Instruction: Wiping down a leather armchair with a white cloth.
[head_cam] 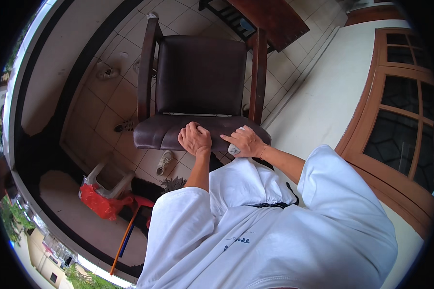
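Note:
Before me stands an armchair with brown leather-like upholstery and dark wooden arms. Its padded backrest (155,132) is nearest to me, and the seat (201,76) shows beyond it. My right hand (246,140) grips a bunched light-grey cloth (234,149) against the right part of the backrest, with the index finger stretched to the left. My left hand (195,139) lies at the top of the backrest, left of the right hand, its fingers curled under. What is beneath those fingers is hidden.
A wooden table (275,21) stands beyond the chair at the right. Wooden-framed windows (394,123) line the right wall. At the left are a plastic stool (110,177), a red plastic bag (99,204) and an orange stick (124,240). Shoes (164,162) lie on the tiled floor.

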{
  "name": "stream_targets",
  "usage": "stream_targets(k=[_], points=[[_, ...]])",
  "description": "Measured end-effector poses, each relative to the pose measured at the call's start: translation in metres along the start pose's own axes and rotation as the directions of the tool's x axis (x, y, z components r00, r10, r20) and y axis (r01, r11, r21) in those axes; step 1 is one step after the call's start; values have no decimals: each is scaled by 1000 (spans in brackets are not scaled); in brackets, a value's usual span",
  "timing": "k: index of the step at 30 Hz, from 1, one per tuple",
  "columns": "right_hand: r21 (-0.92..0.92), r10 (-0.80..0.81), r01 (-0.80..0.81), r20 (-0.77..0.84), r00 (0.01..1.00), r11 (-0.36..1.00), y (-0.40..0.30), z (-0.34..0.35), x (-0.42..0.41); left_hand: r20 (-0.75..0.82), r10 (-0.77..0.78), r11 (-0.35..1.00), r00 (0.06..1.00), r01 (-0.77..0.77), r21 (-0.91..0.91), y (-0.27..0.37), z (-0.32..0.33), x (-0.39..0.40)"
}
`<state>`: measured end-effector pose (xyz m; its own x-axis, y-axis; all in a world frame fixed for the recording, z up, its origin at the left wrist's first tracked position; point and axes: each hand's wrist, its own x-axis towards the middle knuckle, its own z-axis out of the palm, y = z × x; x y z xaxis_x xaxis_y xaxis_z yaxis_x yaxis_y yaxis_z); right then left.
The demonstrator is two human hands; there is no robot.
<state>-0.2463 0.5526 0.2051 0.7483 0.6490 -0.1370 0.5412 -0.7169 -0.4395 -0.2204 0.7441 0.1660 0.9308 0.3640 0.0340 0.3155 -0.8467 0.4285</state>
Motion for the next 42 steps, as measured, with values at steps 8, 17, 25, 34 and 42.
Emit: stream_targets(k=[8, 17, 25, 34, 42], points=[[-126, 272, -299, -195, 942, 946, -19, 23, -16, 102, 56, 997, 993, -61, 50, 0, 6, 5], [-17, 413, -431, -252, 875, 902, -30, 29, -15, 137, 51, 990, 989, -68, 121, -7, 12, 6], [-84, 456, -502, -313, 833, 861, -48, 32, -23, 169, 54, 983, 984, -82, 163, -2, 7, 8], [941, 985, -338, -45, -167, -15, -137, 174, -70, 159, 59, 977, 985, -90, 194, -5, 6, 6], [960, 809, -161, 95, -581, -228, -58, 238, -83, 64, 91, 968, 994, -103, 231, -20, 11, 12]])
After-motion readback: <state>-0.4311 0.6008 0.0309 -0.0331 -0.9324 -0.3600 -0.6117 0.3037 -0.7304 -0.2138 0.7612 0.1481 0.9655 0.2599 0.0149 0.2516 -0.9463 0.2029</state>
